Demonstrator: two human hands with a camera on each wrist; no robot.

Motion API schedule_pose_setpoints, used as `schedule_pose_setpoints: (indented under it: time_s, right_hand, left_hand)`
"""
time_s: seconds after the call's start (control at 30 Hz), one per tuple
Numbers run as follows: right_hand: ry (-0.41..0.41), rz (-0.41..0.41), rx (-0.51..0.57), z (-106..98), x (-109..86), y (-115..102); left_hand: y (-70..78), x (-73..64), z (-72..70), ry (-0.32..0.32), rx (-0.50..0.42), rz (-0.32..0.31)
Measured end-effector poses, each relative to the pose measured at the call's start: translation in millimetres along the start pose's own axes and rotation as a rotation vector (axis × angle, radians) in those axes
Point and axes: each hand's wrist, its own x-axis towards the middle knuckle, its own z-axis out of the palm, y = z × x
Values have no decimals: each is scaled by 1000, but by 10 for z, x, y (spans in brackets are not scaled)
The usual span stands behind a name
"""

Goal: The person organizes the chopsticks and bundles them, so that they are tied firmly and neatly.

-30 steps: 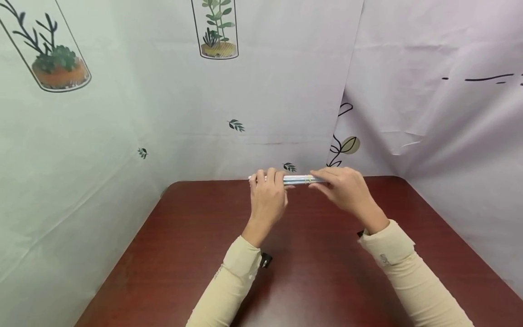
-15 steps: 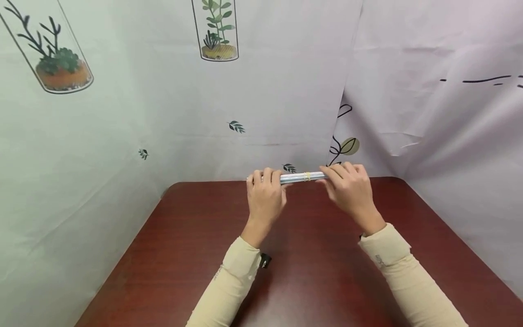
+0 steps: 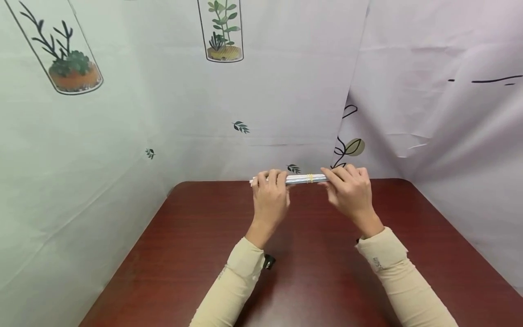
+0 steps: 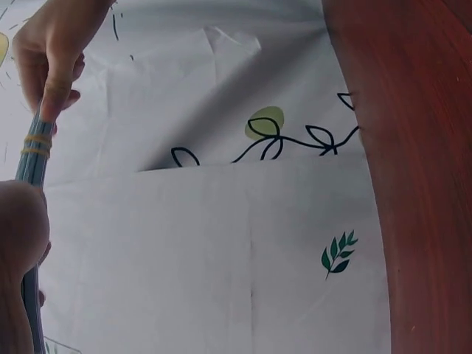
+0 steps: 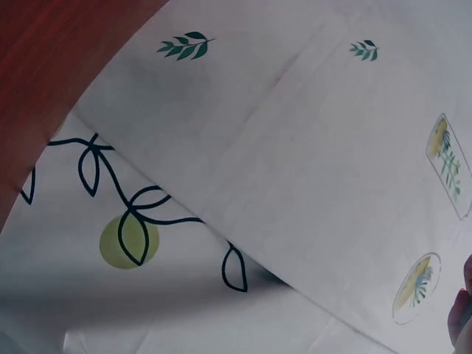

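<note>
A bundle of slim, straight white-and-blue sticks [image 3: 296, 180] is held level above the far part of the table. Yellow rubber bands [image 3: 311, 178] wrap it right of its middle. My left hand [image 3: 270, 195] grips the left part, fingers curled over the top. At the other end, my right hand [image 3: 350, 190] pinches the bundle between thumb and fingers, hiding the tip. The left wrist view shows the bands [image 4: 35, 145] between both hands. Only a sliver of fingers [image 5: 459, 313] shows at the edge of the right wrist view. The exact kind of stick I cannot tell.
The dark red table [image 3: 310, 272] lies beneath both arms. White cloth sheets [image 3: 278, 100] printed with plants hang behind it and along both sides. A small black device [image 3: 268, 262] sits at my left cuff.
My right hand has moved slightly right along the bundle, away from the rubber bands, exposing more of it. My left hand keeps its grip. The head view has shifted a little.
</note>
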Motion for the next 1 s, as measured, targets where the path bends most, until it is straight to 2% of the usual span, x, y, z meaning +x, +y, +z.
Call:
schedule_pose_setpoints:
  time_s: [0.17, 0.3, 0.4, 0.5, 0.6, 0.67, 0.8, 0.9, 1.0]
  right_hand:
    - [-23, 8, 17, -48, -51, 57]
    - [-39, 28, 66, -114, -72, 108]
    - [-71, 53, 141, -170, -60, 158]
    - [-132, 95, 243, -220, -28, 209]
    - [-210, 177, 395, -241, 3, 253]
    - [-248, 249, 502, -272, 35, 249]
    - [-295, 448, 700, -275, -14, 262]
    - [-321, 625, 774, -254, -99, 279]
    - [-341, 747, 799, -247, -122, 265]
  left_hand:
    - [-92, -5, -2, 0, -60, 53]
    - [-235, -19, -14, 15, -172, 99]
    - [-390, -12, -30, -1, -348, 137]
    - [-553, -1, -34, -42, -623, 152]
    - [-657, -9, -21, -55, -869, 105]
    - [-672, -19, -2, -47, -973, 51]
    - [-630, -46, 32, -30, -1062, -62]
    - [-559, -44, 24, -29, -1092, -115]
    - [-442, -1, -70, -33, -1121, -155]
